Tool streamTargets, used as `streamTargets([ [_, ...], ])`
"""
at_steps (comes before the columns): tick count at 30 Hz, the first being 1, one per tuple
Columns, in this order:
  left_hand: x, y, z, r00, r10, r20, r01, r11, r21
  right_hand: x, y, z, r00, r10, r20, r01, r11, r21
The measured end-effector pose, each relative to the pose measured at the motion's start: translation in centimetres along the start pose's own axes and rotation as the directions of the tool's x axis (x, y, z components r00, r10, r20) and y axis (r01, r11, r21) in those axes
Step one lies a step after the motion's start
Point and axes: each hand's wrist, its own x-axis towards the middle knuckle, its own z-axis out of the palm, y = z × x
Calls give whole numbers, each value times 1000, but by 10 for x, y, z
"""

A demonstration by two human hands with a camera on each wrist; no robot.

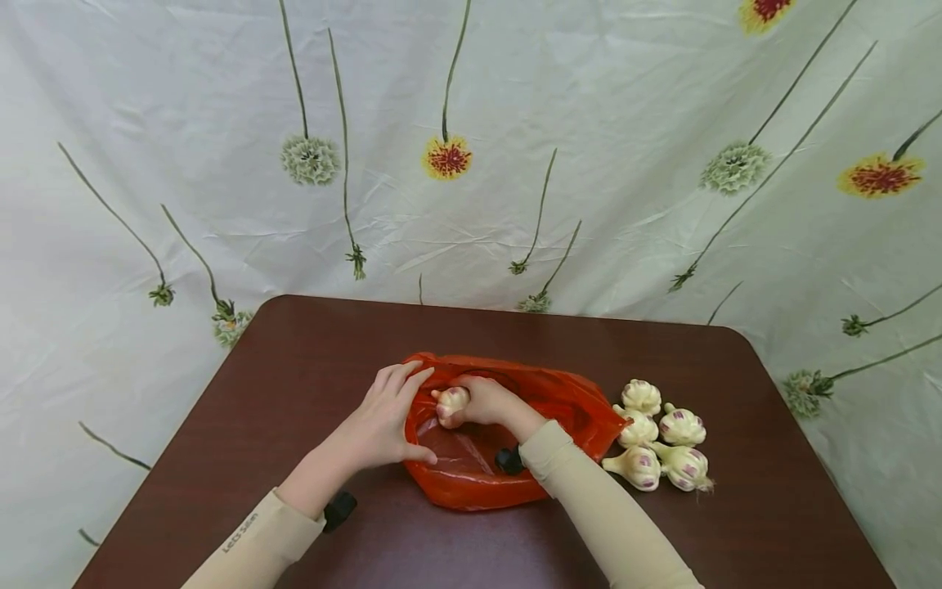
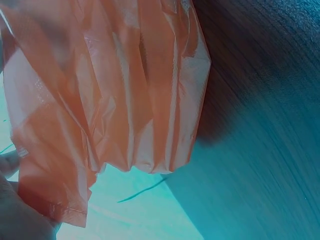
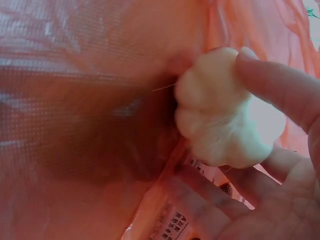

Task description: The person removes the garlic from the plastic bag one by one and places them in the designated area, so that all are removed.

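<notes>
A red plastic bag (image 1: 486,493) lies on the table with its mouth spread wide. My left hand (image 1: 386,421) is at the bag's left rim, fingers spread along the far part and thumb over the near part. In the left wrist view the pleated bag (image 2: 135,100) covers much of the picture, the left hand (image 2: 22,215) partly showing at the lower left. Inside the mouth, my right hand (image 1: 486,402) grips a garlic bulb (image 1: 450,406). From the right wrist, the thumb presses one side of that bulb (image 3: 220,110), fingers beneath it.
Several more garlic bulbs (image 1: 639,468) are grouped on the brown table (image 1: 309,352), just right of the bag. Behind the table hangs a pale cloth (image 1: 589,106) printed with flowers. Printed lettering (image 3: 172,222) shows on the bag in the right wrist view.
</notes>
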Motion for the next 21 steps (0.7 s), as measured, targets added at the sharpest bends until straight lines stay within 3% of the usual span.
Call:
streamTargets([
  [10,0,0,1,1000,-6,4,6,1000,-4,0,-2,1,1000,20,-20,-21,999,-50],
  [21,2,0,-1,1000,-5,8,5,1000,2,-14,-5,-11,999,-30,-15,30,999,-30],
])
